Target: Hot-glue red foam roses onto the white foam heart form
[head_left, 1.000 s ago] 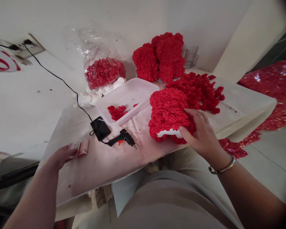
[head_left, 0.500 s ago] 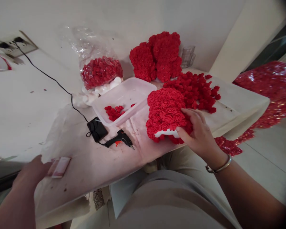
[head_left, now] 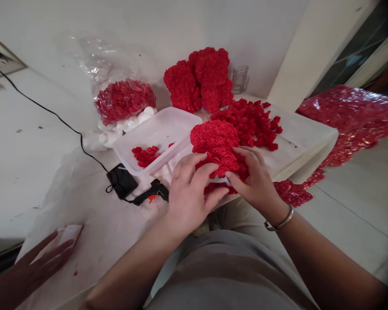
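Observation:
In front of me is a foam figure [head_left: 215,135] covered in red artificial roses, with a strip of white foam showing near its lower edge. My left hand [head_left: 189,187] is closed round its near left side, fingertips on the roses and thumb low down. My right hand [head_left: 257,178], with a bangle at the wrist, grips the right side. Left of my hands lies a black glue gun [head_left: 153,191], its nozzle hidden behind my left hand. Loose red foam roses [head_left: 248,122] are heaped just behind the figure.
A white plastic tray [head_left: 177,114] holds a few roses. Behind stand a bag of roses [head_left: 126,101], finished rose-covered figures [head_left: 210,79] and a glass mug [head_left: 240,79]. A corded black box [head_left: 122,181] sits left. Another person's hand [head_left: 45,260] rests by a pale packet [head_left: 71,234].
My left hand has come onto the left side of the rose-covered figure. My right hand keeps its hold. The view has shifted, so the table things appear further left.

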Available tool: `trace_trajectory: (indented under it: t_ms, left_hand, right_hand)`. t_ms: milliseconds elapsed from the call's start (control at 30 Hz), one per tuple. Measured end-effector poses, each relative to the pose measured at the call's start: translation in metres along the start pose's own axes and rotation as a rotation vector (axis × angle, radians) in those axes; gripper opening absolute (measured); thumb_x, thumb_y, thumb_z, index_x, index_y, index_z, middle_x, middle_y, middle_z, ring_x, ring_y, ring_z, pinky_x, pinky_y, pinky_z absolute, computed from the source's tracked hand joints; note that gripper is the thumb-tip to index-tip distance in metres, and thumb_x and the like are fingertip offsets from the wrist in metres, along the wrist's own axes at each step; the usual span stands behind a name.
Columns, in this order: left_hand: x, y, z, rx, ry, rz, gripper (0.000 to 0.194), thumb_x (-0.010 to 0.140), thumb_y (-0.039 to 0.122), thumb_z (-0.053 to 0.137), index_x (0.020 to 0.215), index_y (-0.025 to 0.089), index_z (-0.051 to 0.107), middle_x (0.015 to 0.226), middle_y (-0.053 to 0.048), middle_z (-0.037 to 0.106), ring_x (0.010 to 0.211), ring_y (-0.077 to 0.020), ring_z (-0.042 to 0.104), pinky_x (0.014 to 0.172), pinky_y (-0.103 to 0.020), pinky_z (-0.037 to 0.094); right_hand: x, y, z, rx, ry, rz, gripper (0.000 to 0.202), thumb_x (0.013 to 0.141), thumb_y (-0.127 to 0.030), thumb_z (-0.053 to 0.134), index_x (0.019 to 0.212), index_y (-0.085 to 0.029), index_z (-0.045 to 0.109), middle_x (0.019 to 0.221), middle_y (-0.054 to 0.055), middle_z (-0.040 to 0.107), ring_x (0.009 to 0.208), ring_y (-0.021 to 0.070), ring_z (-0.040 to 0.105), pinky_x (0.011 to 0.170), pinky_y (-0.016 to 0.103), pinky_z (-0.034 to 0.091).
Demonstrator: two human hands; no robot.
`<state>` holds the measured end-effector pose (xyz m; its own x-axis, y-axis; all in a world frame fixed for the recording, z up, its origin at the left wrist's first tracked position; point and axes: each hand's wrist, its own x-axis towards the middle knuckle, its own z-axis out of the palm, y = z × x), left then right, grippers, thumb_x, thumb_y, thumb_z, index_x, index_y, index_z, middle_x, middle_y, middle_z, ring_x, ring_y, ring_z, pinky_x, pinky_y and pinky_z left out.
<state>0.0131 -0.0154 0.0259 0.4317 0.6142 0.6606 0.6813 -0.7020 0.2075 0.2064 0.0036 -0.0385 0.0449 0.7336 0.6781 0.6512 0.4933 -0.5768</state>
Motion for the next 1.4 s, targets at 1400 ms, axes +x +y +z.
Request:
trace_trajectory:
  t_ms: [1400]
  left_hand:
    - [0.007, -0.004, 0.023, -0.125, 0.082, -0.182, 0.016, 0.090, 0.025, 0.066, 0.105, 0.020, 0.066, 0.118, -0.009, 0.068, 0.115, -0.0241, 0.062, 0.103, -0.044, 0.049]
  right_hand:
    - [-0.007, 0.007, 0.006, 0.223, 0.119, 0.207, 0.037, 0.095, -0.041, 0.049, 0.128, -0.026, 0.055, 0.126, 0.011, 0.065, 0.119, 0.0275, 0.062, 0.103, 0.053, 0.050]
